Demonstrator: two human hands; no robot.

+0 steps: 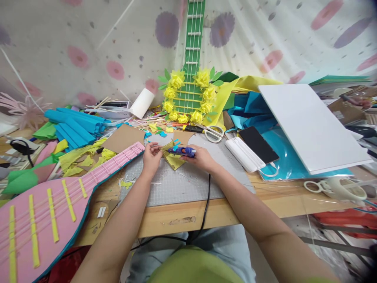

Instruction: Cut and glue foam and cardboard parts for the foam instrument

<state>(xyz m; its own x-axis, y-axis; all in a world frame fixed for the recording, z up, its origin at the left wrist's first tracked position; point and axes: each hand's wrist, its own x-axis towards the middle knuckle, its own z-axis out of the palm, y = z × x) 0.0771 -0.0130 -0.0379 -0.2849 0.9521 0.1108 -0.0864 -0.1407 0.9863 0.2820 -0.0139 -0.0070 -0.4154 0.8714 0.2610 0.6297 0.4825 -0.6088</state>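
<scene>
My right hand [200,158] is wrapped round a blue hot glue gun [188,151], its nozzle pointing left. A black cord [207,200] runs down from it past the table edge. Beneath the nozzle is a small olive-yellow cardboard piece [174,162] with raised edges, tilted above the cutting mat. My left hand [151,155] is closed, its fingertips pinching at the left edge of that piece. Small bright blue strips [176,144] show by the nozzle; whether they are attached to the piece I cannot tell.
A pink paper guitar [59,212] lies at left. Behind stands a green guitar [190,86] with yellow paper flowers. Scissors [214,133], a white power bank [244,154], a phone [259,144] and a white board [312,129] lie right of the grey mat [188,188].
</scene>
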